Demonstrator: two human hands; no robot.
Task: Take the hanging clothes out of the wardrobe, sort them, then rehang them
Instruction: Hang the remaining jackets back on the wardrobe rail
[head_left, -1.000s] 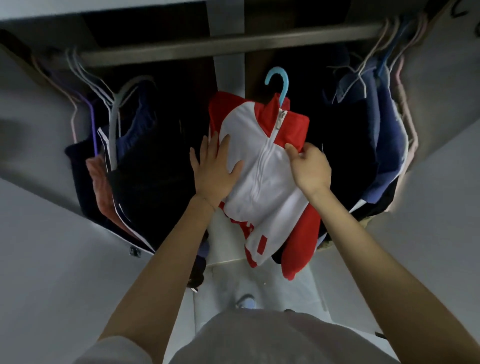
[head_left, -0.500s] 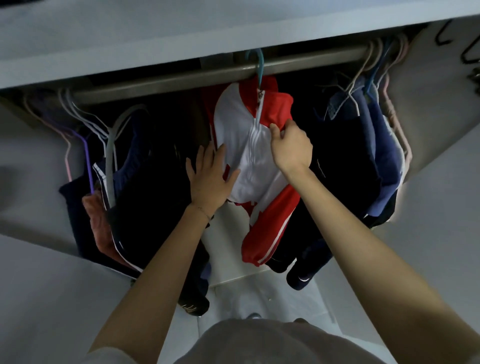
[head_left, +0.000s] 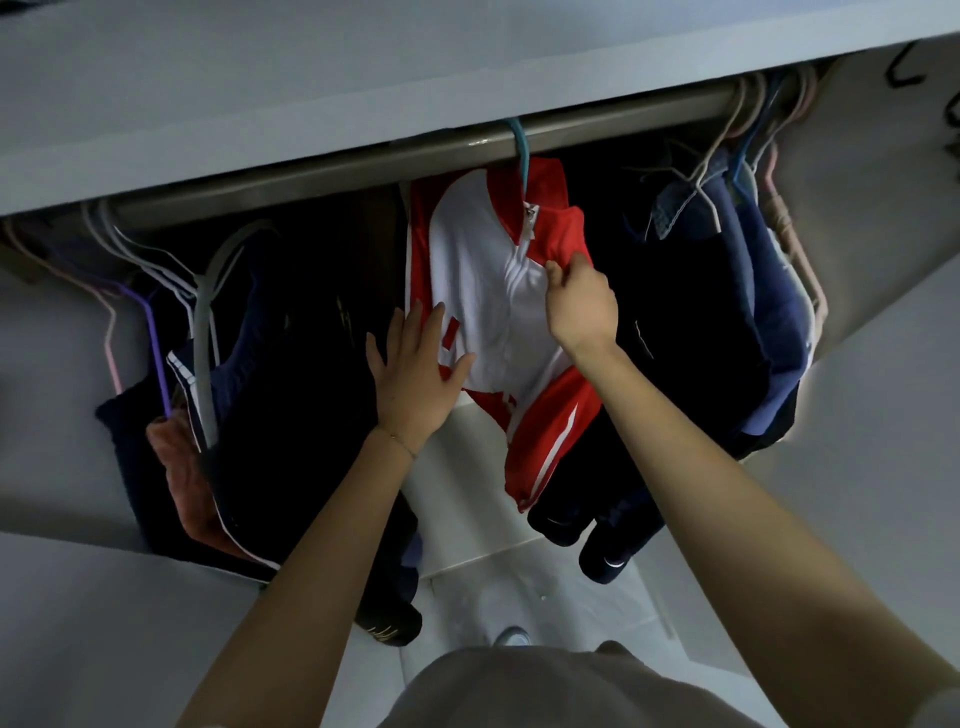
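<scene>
While the jacket (head_left: 483, 291) hangs by its hanger (head_left: 521, 150) at the middle of the rail (head_left: 363, 166), right hand (head_left: 582, 306) pinches its red front by the zip; left hand (head_left: 415, 379) flat, fingers straight, on its lower edge

A red and white zip jacket (head_left: 483, 291) was hung by a teal hanger (head_left: 521, 150) near the middle of the wardrobe rail (head_left: 363, 166), its zip closed and one red sleeve with white stripes trailing down. Dark garments (head_left: 291, 389) were bunched on pale hangers (head_left: 202, 332) at the rail's left end, and blue and navy garments (head_left: 769, 291) were crowded at its right end.
</scene>
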